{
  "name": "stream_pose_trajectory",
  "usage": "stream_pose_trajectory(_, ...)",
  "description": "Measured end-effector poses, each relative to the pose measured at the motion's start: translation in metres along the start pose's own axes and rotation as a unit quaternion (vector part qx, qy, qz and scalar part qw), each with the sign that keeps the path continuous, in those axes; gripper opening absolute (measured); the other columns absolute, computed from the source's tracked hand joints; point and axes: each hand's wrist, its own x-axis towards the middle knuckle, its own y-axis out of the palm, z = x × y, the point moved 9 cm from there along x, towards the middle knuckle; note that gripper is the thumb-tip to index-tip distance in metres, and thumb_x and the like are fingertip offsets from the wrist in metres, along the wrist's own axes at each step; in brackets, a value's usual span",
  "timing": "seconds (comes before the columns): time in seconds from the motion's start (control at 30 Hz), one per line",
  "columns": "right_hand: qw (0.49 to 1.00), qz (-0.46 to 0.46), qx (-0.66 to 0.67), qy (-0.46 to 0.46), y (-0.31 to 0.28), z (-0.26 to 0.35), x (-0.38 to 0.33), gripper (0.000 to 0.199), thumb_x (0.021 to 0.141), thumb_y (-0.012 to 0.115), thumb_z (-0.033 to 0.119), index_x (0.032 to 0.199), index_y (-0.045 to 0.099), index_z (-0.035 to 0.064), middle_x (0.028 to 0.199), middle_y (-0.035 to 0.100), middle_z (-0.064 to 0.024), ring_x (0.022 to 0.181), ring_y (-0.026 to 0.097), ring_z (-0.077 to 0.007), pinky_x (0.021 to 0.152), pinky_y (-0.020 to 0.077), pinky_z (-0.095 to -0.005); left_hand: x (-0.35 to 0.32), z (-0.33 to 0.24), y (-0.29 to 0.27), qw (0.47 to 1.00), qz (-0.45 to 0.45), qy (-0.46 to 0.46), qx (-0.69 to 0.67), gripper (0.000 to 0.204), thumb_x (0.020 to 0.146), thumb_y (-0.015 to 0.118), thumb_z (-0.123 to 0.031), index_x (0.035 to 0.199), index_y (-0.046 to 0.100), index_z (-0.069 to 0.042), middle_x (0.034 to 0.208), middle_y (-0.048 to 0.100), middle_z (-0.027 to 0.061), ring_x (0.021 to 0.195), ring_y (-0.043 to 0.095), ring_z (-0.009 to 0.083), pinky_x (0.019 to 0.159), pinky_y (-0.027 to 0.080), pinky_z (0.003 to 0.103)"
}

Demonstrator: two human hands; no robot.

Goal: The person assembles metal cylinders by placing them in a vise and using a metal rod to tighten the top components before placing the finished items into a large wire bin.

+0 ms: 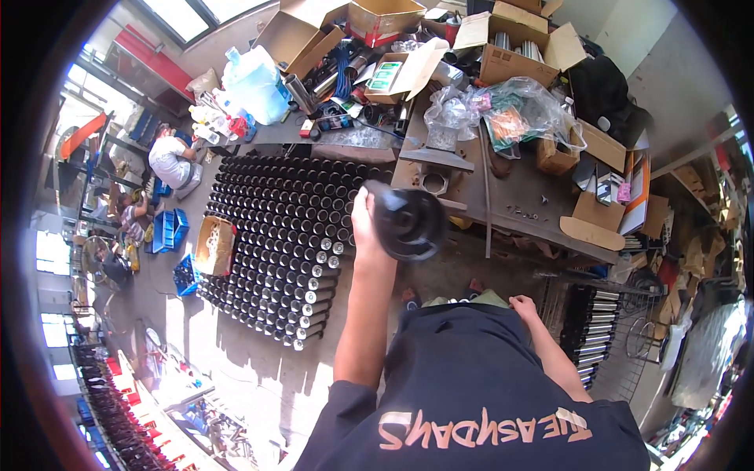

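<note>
In my raised left hand (pixel 364 217) is a black tube (pixel 410 223), its round end turned up toward me. The fingers are closed on its left side, and motion blurs the tube's rim. My right hand (pixel 521 304) hangs low beside my green shorts, apart from the bench; its fingers are mostly hidden. Left of the held tube, many black tubes (pixel 275 228) stand upright in close rows on the floor. Silver ends show on some tubes (pixel 311 297) along the block's near right edge.
A workbench (pixel 542 212) ahead carries open cardboard boxes (pixel 514 63), plastic bags (pixel 510 114) and a metal fixture (pixel 433 177). A brown box (pixel 214 245) and blue crates (pixel 169 230) sit at the left. Another person (pixel 174 161) crouches beyond. A wire cart (pixel 601 330) stands right.
</note>
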Motion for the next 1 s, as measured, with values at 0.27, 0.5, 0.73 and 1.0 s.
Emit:
stream_pose_trajectory(0.27, 0.997, -0.018, -0.067, 0.042, 0.016, -0.037, -0.027, 0.043, 0.086, 0.068, 0.041, 0.108, 0.075, 0.0045, 0.106, 0.074, -0.0161, 0.103, 0.069, -0.0291, 0.092, 0.0519, -0.0381, -0.047, 0.036, -0.012, 0.964, -0.057, -0.169, -0.195, 0.05, 0.087, 0.069, -0.039, 0.11, 0.054, 0.002, 0.103, 0.06, 0.0186, 0.1, 0.061, 0.0314, 0.085, 0.057, 0.041)
stream_pose_trajectory(0.5, 0.995, -0.082, 0.049, 0.007, 0.006, -0.055, -0.053, 0.027, 0.094, 0.065, 0.027, 0.088, 0.07, 0.0008, 0.072, 0.068, -0.0074, 0.064, 0.064, -0.0136, 0.061, 0.0524, -0.0328, -0.042, 0.061, 0.007, 0.957, -0.06, -0.253, -0.13, 0.048, 0.092, 0.06, -0.047, 0.104, 0.049, -0.001, 0.091, 0.056, 0.0142, 0.081, 0.059, 0.0263, 0.074, 0.054, 0.036)
stream_pose_trajectory(0.73, 0.923, 0.023, 0.381, -0.039, -0.026, 0.091, -0.162, 0.046, 0.095, 0.065, 0.047, 0.118, 0.068, 0.007, 0.106, 0.073, -0.0073, 0.093, 0.068, -0.0133, 0.076, 0.0564, -0.032, -0.089, 0.182, -0.023, 0.91, -0.167, -0.343, 0.161, 0.041, 0.093, 0.06, -0.045, 0.111, 0.059, -0.008, 0.101, 0.067, 0.0141, 0.086, 0.066, 0.0282, 0.08, 0.058, 0.043)
stream_pose_trajectory(1.0, 0.536, 0.153, 0.83, 0.034, -0.081, 0.003, -0.255, 0.037, 0.095, 0.062, 0.027, 0.117, 0.063, -0.002, 0.098, 0.073, -0.012, 0.083, 0.072, -0.0208, 0.073, 0.0602, -0.0308, -0.208, 0.398, 0.142, 0.698, 0.284, -0.373, 0.542, 0.036, 0.098, 0.063, -0.022, 0.13, 0.06, -0.006, 0.104, 0.062, 0.0043, 0.09, 0.056, 0.0122, 0.082, 0.046, 0.028)
